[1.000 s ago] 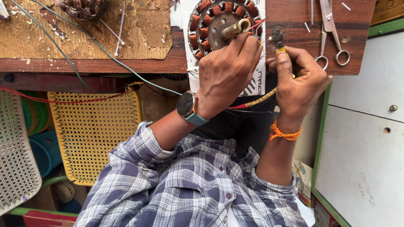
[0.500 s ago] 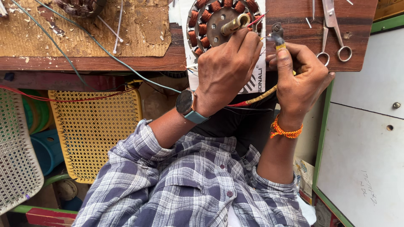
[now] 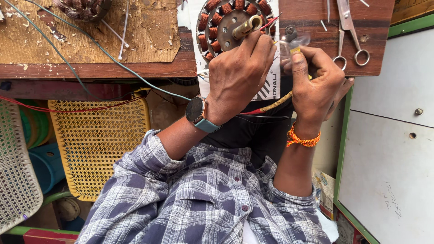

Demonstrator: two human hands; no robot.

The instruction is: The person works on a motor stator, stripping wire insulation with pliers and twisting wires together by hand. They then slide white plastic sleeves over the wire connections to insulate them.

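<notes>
Stator (image 3: 228, 20) on bench; left hand (image 3: 242, 70) fingers closed at its rim. Right hand (image 3: 316, 83) fist clamps blurred tool (image 3: 291, 38).

We see the left hand (image 3: 239, 68) lying over the edge of the motor stator (image 3: 230, 22), its fingertips (image 3: 264, 43) against the copper coils just below the central shaft (image 3: 247, 26). The right hand (image 3: 314, 86) is closed around a blurred yellow-handled tool (image 3: 289, 40), whose tip rises above its thumb. Scissors (image 3: 350, 31) lie just beyond those knuckles on the wooden bench (image 3: 307, 13)
</notes>
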